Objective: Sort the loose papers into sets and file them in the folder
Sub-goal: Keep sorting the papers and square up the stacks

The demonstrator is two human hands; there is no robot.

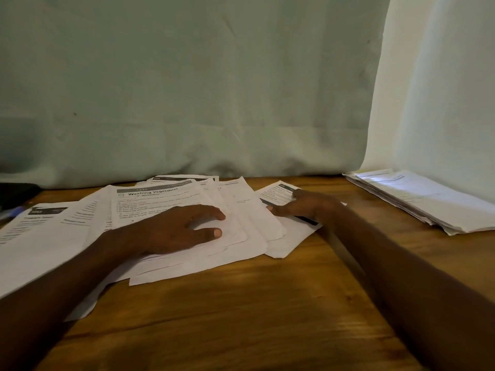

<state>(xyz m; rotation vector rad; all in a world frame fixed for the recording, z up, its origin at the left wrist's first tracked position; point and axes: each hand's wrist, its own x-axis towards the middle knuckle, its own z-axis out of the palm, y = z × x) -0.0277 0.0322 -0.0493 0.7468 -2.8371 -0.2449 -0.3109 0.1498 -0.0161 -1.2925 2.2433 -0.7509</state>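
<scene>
A: Where are the papers?

B: Loose papers [241,210] fanned out, overlapping, across the left and middle of the wooden table [241,317]. Top sheet [150,196] reads "Washing Vegetables". Printed text on most of them, too blurred to read beyond that heading.

A: Hands?

B: Left hand [171,231] lies on the top of the fan, palm down, fingers relaxed and slightly bent, thumb out. Pressing, not gripping. Right hand [302,207] is on a separate sheet [278,194] at the right edge of the fan, dark header bar on it. Fingers look laid over the sheet; motion blur there, so I cannot tell whether it is pinching it or just resting on it.

A: Anything sorted?

B: One neater stack [428,202] at far right of the table, well apart from the fan, against the white curtain [442,103].

A: Folder?

B: Can't identify one. Dark object [16,194] at far left edge, something blue [10,212] just beside it, both too dim to name. Pale green cloth [187,89] hangs behind the table.
</scene>
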